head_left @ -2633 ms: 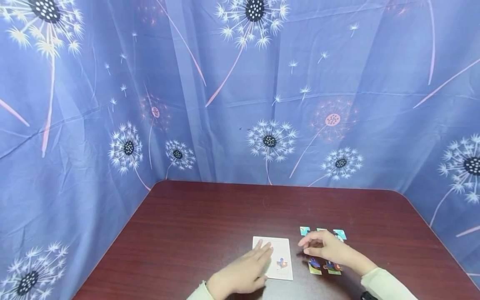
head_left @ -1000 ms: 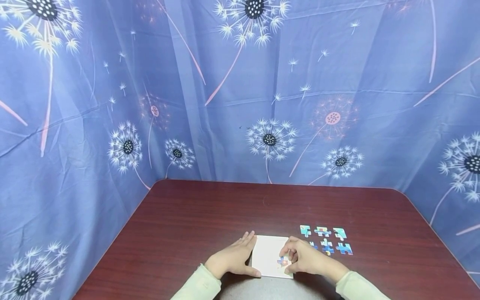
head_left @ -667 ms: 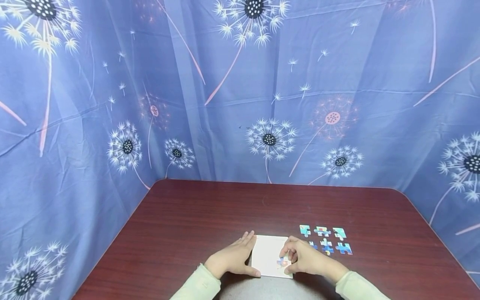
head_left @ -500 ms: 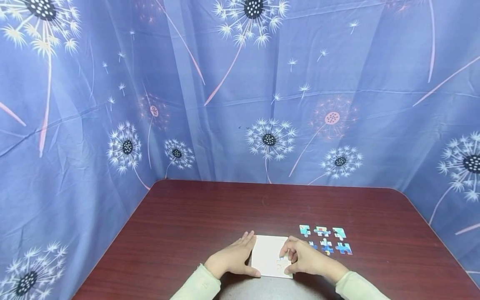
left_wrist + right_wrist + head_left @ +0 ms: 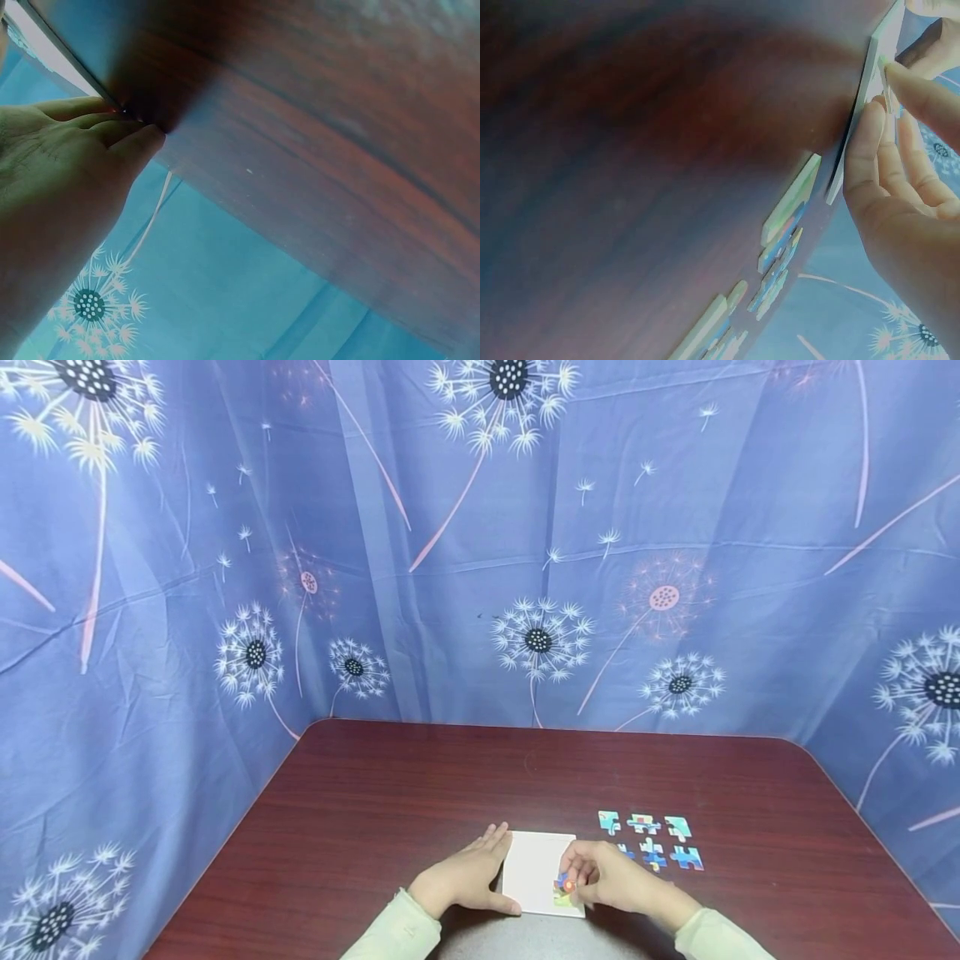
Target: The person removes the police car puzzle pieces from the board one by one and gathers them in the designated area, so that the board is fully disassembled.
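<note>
In the head view, a white puzzle board (image 5: 531, 868) lies flat on the table. My left hand (image 5: 468, 872) rests along its left edge, fingers straight and thumb at the near corner; the left wrist view shows those fingers (image 5: 139, 142) beside the board's edge. At the board's lower right corner, my right hand (image 5: 611, 877) pinches a colourful jigsaw piece (image 5: 562, 893) between thumb and fingers. From the right wrist, the piece (image 5: 886, 82) appears edge-on, tilted against the board's face. Part of it is hidden behind the fingers.
Several jigsaw pieces lie in rows to the board's right, among them a corner piece (image 5: 678, 827) and a blue one (image 5: 686, 857). My right hand hides some of them. A blue dandelion-print curtain (image 5: 450, 635) hangs behind the dark red table (image 5: 375, 793).
My right hand has come left from the loose pieces to the board and now holds a piece there, tilted differently than just before. My left hand has shifted from the board's face to its edge.
</note>
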`<state>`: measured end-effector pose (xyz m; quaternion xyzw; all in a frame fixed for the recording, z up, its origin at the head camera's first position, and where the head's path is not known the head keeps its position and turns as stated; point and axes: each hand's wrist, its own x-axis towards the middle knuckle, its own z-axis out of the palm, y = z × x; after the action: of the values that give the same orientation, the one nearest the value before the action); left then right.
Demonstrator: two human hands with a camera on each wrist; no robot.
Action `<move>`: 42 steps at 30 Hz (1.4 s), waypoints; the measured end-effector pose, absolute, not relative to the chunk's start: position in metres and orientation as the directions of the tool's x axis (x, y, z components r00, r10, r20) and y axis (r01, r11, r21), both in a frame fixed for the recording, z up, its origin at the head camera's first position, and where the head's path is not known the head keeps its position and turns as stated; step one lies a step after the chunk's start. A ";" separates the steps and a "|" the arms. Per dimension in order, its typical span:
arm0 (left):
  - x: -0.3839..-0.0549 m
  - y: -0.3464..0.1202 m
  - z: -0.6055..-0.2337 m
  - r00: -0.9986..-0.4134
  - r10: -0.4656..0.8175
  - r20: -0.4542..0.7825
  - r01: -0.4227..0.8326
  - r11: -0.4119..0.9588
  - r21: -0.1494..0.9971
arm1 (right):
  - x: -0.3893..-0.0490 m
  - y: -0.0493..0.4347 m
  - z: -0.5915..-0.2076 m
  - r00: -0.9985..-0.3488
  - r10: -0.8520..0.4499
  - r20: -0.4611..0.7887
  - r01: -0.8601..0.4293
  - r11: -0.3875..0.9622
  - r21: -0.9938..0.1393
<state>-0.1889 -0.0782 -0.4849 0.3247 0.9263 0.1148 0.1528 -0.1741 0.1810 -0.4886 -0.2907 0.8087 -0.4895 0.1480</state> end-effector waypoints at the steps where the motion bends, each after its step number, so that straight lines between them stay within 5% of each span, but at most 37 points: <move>1: -0.189 -0.078 -0.485 -0.743 0.636 -0.208 0.566 0.763 0.312 | -0.174 0.181 -0.488 -0.786 -0.616 0.052 -0.330 0.347 -0.878; 19: -0.190 -0.079 -0.487 -0.734 0.647 -0.206 0.575 0.754 0.319 | -0.175 0.204 -0.486 -0.762 -0.628 0.157 -0.361 0.210 -0.909; 42: -0.189 -0.079 -0.486 -0.732 0.651 -0.203 0.578 0.750 0.320 | -0.162 0.282 -0.476 -0.857 -0.486 0.170 -0.363 0.337 -0.869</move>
<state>-0.1895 -0.0787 -0.4862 0.3328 0.9230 0.1184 0.1527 -0.1620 0.2823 -0.4759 -0.2603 0.8154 -0.5136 0.0595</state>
